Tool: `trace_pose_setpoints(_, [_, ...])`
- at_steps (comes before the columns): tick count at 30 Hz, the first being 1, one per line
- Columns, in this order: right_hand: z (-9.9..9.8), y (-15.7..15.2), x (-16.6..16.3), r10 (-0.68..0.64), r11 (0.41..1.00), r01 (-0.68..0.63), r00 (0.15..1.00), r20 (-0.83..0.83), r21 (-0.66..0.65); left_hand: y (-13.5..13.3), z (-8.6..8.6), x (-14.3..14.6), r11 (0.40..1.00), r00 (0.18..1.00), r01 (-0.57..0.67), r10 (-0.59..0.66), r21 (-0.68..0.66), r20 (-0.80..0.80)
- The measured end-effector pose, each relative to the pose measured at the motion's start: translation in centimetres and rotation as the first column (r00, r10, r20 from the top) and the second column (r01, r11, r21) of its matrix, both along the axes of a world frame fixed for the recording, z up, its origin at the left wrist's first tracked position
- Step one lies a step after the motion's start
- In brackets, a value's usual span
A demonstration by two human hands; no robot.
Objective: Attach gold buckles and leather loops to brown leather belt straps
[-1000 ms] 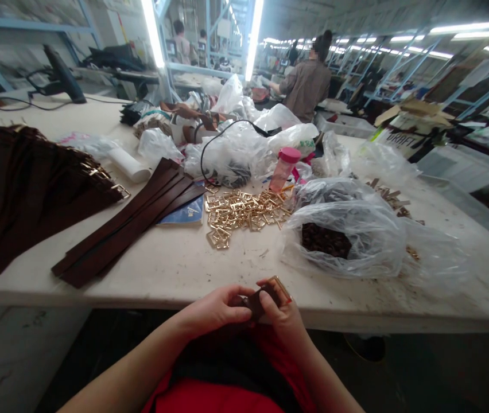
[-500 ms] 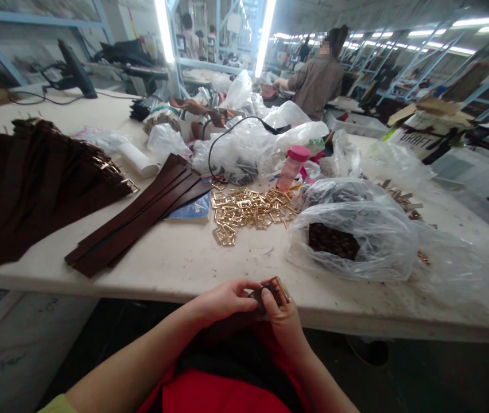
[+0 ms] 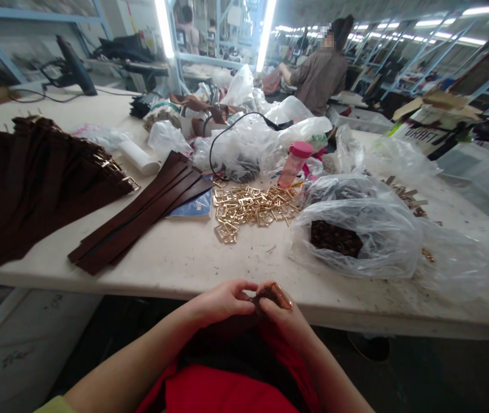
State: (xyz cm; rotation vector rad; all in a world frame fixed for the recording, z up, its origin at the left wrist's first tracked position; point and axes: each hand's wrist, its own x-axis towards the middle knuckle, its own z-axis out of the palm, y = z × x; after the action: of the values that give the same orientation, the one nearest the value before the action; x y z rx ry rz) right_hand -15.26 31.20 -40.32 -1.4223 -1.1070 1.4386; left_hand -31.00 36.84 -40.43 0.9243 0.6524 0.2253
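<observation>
Over the table's front edge, my left hand [image 3: 226,302] pinches a dark brown strap [image 3: 232,326] between thumb and fingers. My right hand [image 3: 282,319] is closed round the strap's end, thumb pressed on top, where a gold buckle [image 3: 284,296] sits. The rest of this strap hangs down towards my lap, partly hidden by my hands. Beyond them lies a pile of loose gold buckles [image 3: 253,203]. A clear plastic bag [image 3: 384,241] to the right holds small dark brown pieces [image 3: 334,239].
Several loose brown straps [image 3: 136,215] lie left of centre, partly over a blue booklet [image 3: 190,206]. Farther left is a big stack of straps with buckles [image 3: 33,189]. A pink-lidded bottle [image 3: 294,166] stands behind the pile. A co-worker [image 3: 324,71] stands beyond the table.
The buckle has tilted over in my right hand, and my right thumb has shifted down and left. Both hands stay in nearly the same place. The co-worker's hand has risen with some reddish material.
</observation>
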Motion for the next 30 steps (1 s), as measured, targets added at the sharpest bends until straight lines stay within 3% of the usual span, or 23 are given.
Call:
trace_pose_setpoints(3, [0.4,-0.2,0.2,0.093,0.995,-0.096,0.993,0.077,0.035,-0.4,-0.2,0.3,1.000,0.998,0.011,-0.011,-0.002,0.061])
trace_pose_setpoints(5, [0.5,-0.4,0.1,0.073,0.995,-0.079,0.993,0.092,0.062,-0.5,0.2,0.3,1.000,0.999,0.021,-0.022,0.016,0.042])
trace_pose_setpoints(9, [-0.3,-0.8,-0.4,-0.116,0.979,0.096,0.988,0.105,0.180,-0.1,1.5,-0.2,0.979,0.981,0.100,-0.067,0.179,-0.183])
trace_pose_setpoints(12, [-1.1,-1.2,-0.8,-0.159,0.964,0.118,0.974,0.163,0.237,0.3,2.3,-0.8,0.912,0.922,0.262,-0.140,0.317,-0.360])
trace_pose_setpoints(15, [-1.4,-1.6,-1.1,-0.171,0.958,0.110,0.960,0.220,0.266,0.2,2.7,-0.7,0.859,0.891,0.355,-0.191,0.370,-0.412])
trace_pose_setpoints(24, [-0.6,-2.0,-0.5,-0.159,0.962,0.092,0.954,0.253,0.258,-0.1,2.8,-0.5,0.934,0.929,0.324,-0.285,0.149,-0.238])
trace_pose_setpoints(27, [-0.1,-1.5,-0.3,-0.221,0.962,0.183,0.958,0.184,0.204,0.1,3.4,-1.3,0.948,0.948,0.313,-0.308,0.053,-0.081])
trace_pose_setpoints(30, [0.2,-1.2,-0.1,-0.243,0.967,0.237,0.969,0.049,0.091,0.0,3.4,-1.7,0.964,0.972,0.235,-0.230,-0.124,0.048])
